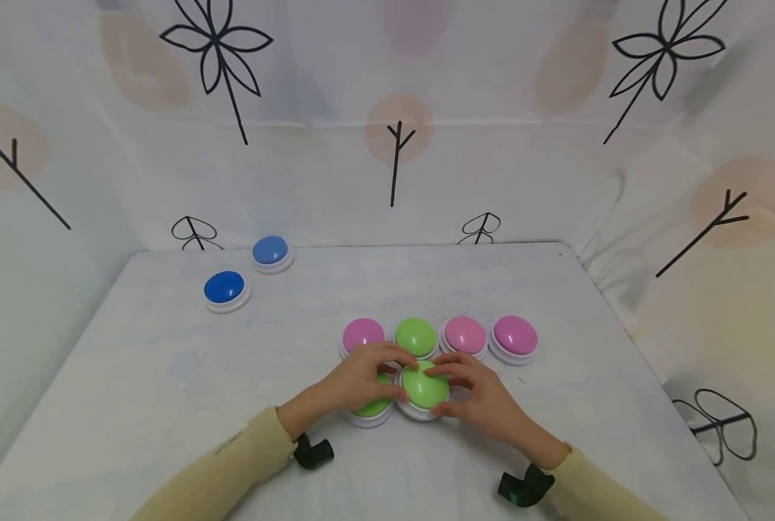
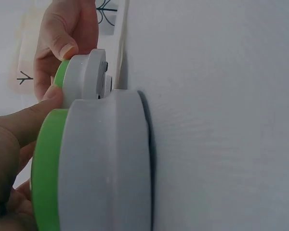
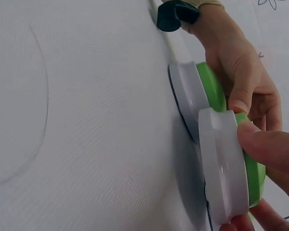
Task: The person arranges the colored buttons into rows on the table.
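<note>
My left hand and right hand together hold a green-domed push button with a white base, pinching its rim from either side. In the right wrist view, that held button stands a little off the table, with a shadow beneath it. A second green push button sits under my left hand, partly hidden by it; the left wrist view has its white base up close on the table. Just behind, in a row, are a purple button, a green one, a pink one and another purple one.
Two blue push buttons, one nearer and one farther, rest at the back left of the white table. A patterned white cloth hangs behind the table and along its sides. Each wrist carries a dark camera mount.
</note>
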Available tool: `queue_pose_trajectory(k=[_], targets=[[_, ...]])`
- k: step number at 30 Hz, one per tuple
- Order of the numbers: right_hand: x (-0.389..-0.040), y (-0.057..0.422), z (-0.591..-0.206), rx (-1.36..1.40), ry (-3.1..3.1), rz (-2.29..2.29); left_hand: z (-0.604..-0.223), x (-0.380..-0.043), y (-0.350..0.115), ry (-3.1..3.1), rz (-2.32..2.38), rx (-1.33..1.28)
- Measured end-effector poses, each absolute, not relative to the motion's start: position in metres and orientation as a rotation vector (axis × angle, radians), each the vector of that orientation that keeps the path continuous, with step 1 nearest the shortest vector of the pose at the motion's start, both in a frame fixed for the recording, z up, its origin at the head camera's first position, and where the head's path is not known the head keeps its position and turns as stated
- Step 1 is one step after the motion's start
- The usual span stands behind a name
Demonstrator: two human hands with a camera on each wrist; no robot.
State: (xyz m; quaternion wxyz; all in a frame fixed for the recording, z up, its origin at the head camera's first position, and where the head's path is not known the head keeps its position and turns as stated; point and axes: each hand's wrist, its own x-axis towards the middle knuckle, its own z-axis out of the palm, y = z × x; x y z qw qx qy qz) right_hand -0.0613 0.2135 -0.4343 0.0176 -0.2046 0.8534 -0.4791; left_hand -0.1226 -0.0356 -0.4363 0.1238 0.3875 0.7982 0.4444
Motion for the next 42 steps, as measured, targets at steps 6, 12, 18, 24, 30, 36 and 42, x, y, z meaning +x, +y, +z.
queue_pose_trajectory(k=[6,12,18,24,30,36,42], targets=[[-0.0633,0.2150,-0.4366,-0.658,2.688,-1.430,-0.4364,-0.1215,-0.0339,2.374,1.234,1.179],[-0.0640,0.2154,-0.4382,-0.669,2.651,-1.435,-0.4364,-0.1216,-0.0342,2.416,1.187,1.198],[-0.0660,0.2180,-0.4405,-0.668,2.639,-1.413,-0.4358,-0.1225,-0.0325,2.432,1.151,1.190],[-0.0664,0.2190,-0.4377,-0.635,2.627,-1.400,-0.4318,-0.1217,-0.0307,2.442,1.105,1.160],[-0.0668,0.2205,-0.4356,-0.611,2.630,-1.365,-0.4319,-0.1223,-0.0289,2.438,1.100,1.170],[-0.0667,0.2214,-0.4369,-0.632,2.659,-1.320,-0.4339,-0.1233,-0.0276,2.458,1.055,1.207],[-0.0680,0.2198,-0.4405,-0.670,2.684,-1.327,-0.4339,-0.1231,-0.0285,2.447,1.010,1.194]])
